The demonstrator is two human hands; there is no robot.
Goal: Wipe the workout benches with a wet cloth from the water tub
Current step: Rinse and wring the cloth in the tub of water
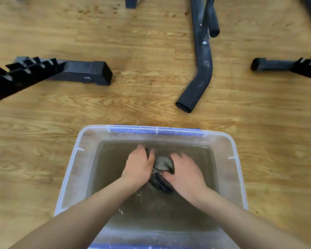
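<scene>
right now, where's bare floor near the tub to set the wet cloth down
Bare floor left of the tub, below the square bench foot; likewise right of it, below the round foot. Tighter ahead, where the bent tube ends near the far rim.

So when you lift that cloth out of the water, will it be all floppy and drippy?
Probably floppy: the cloth is bunched and folded between the left hand and right hand. Likely drippy and heavier than it looks, since it sits in the tub of murky water.
</scene>
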